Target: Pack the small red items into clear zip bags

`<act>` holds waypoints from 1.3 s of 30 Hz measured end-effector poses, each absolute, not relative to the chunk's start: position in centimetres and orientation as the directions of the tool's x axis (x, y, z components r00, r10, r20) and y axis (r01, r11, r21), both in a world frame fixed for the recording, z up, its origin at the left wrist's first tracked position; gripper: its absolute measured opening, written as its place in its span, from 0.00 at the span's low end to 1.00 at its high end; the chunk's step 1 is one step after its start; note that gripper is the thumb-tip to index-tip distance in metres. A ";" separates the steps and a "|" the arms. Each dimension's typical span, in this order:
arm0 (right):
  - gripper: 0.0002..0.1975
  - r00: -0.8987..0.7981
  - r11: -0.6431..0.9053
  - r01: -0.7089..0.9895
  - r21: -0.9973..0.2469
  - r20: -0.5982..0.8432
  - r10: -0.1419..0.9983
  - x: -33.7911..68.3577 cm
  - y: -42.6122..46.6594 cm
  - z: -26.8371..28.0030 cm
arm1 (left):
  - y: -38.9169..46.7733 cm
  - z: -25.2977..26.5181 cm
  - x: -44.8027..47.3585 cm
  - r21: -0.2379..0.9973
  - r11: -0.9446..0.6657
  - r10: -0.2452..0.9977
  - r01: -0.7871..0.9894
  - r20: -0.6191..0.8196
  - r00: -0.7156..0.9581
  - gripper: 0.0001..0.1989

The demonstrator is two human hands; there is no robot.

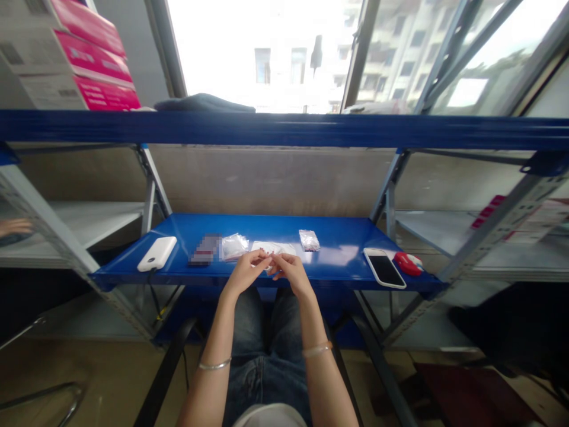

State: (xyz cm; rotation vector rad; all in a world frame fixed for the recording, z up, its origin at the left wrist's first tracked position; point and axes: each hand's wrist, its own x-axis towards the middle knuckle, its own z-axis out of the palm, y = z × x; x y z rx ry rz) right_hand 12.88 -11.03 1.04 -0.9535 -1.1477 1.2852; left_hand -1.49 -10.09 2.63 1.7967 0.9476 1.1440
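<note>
My left hand (249,270) and my right hand (291,271) meet over the front edge of the blue shelf (338,228). The fingers of both are closed in a pinch, tips together. Whatever they hold is too small to make out; tiny reddish specks show at the fingertips. Just behind them lies a flat white sheet or bag (284,246), partly hidden by my hands. To the left is a pile of clear plastic bags (233,245). A small clear bag with little pieces in it (309,240) rests to the right.
A white power bank (157,254) with a cable and a blurred-out flat item (205,250) lie at left. At right are a phone (384,268) and a red object (408,264). A blue beam (284,129) crosses above. Another person's hand (15,226) shows far left.
</note>
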 end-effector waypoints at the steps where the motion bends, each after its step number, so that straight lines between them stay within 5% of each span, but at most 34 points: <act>1: 0.19 -0.077 0.083 -0.212 -0.974 0.101 0.992 12.9 -11.2 1.2 | -10.2 2.7 -1.4 0.908 -0.392 0.881 0.145 0.326 0.343 0.08; 10: 0.19 -0.197 0.096 -0.191 -0.977 0.134 0.971 13.0 -11.8 1.9 | -10.4 2.6 -0.4 0.977 -0.210 0.867 0.033 0.170 0.469 0.11; 24: 0.16 -0.244 0.144 -0.078 -0.987 0.158 0.957 13.9 -11.4 1.6 | -10.4 2.2 0.4 0.956 -0.285 0.870 0.076 0.224 0.439 0.19; 39: 0.19 -0.114 0.187 -0.284 -0.940 0.227 0.967 12.8 -11.1 1.0 | -10.0 0.8 1.8 0.977 -0.156 0.936 -0.148 0.194 0.294 0.13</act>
